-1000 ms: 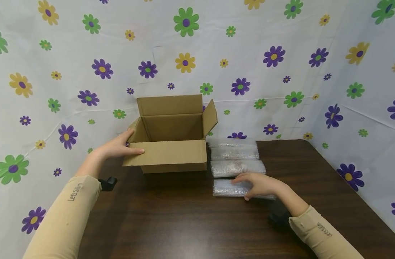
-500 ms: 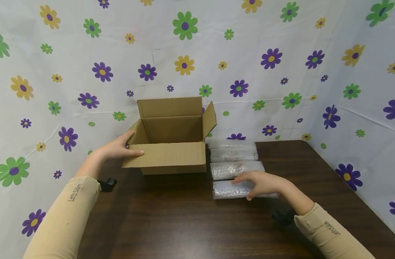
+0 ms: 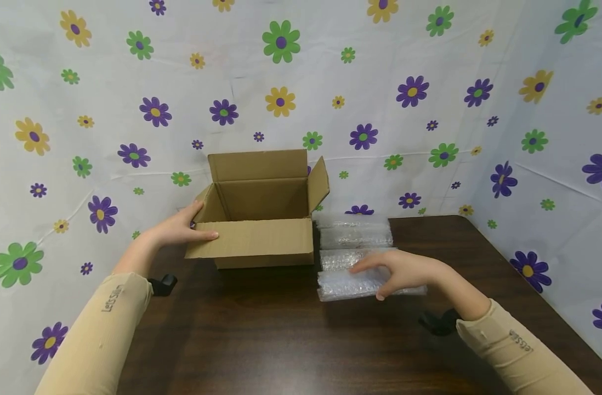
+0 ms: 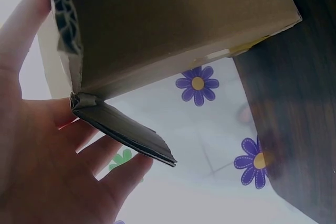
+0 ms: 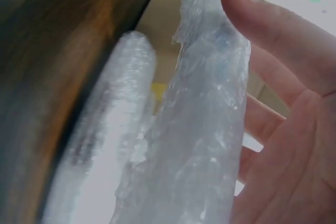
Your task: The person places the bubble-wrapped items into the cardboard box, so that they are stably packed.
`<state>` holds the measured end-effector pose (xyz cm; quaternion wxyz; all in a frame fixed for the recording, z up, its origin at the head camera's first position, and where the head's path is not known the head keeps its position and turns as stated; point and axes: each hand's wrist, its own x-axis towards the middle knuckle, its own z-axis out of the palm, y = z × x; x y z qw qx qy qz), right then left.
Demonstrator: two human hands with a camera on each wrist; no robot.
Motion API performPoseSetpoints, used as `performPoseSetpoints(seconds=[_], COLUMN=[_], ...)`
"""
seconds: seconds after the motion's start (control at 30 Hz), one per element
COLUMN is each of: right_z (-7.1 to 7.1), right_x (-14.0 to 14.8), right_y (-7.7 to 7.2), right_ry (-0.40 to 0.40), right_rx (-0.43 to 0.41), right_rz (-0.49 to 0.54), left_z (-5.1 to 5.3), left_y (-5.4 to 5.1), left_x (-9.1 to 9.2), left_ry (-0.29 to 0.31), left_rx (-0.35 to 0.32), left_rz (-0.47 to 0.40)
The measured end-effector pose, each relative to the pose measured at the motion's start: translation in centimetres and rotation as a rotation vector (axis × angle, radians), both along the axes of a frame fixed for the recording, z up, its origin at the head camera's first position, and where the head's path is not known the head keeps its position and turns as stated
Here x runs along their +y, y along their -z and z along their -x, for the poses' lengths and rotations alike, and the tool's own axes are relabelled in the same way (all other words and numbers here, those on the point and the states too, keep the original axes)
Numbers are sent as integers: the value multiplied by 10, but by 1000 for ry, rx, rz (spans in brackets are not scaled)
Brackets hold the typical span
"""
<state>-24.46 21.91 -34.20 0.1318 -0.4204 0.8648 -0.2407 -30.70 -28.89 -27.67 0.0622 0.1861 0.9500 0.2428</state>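
Observation:
An open cardboard box [image 3: 259, 238] stands at the back of the table, its flaps spread. My left hand [image 3: 176, 227] grips its left front corner, the thumb lying on the front flap and the fingers behind the left flap [image 4: 128, 129]. In my right hand [image 3: 407, 270] is a long bubble-wrapped package [image 3: 342, 285], pinched between thumb and fingers and raised slightly off the table. The right wrist view shows this bubble-wrapped package [image 5: 202, 114] close up; what is inside the wrap cannot be made out. Another bubble-wrapped package [image 3: 339, 259] lies just behind it.
More bubble-wrapped packages [image 3: 356, 237] lie in a row to the right of the box, back toward the wall. The dark wooden table [image 3: 261, 329] meets a white flowered wall covering [image 3: 172, 71] behind and at the right.
My right hand has closed on the nearest bubble-wrapped package and lifted it a little, its left end tilting and shifting left. The left hand still holds the box.

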Motion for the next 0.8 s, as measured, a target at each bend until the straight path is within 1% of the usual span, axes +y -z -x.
performPoseSetpoints(seconds=[0.1, 0.27, 0.6, 0.8], right_z=[-1, -2, -2, -4], right_x=[-2, -5, -13, -15], right_y=[-10, -23, -38, -50], right_ry=[-15, -18, -42, -17], right_rx=[-2, -9, -32, -56], right_rz=[-4, -17, -27, -39], left_z=[-1, -1, -1, 0], left_y=[-1, -4, -1, -1], left_x=[1, 4, 1, 1], left_ry=[-1, 5, -7, -17], left_rx=[-2, -3, -23, -31], left_rz=[-2, -4, -3, 1])
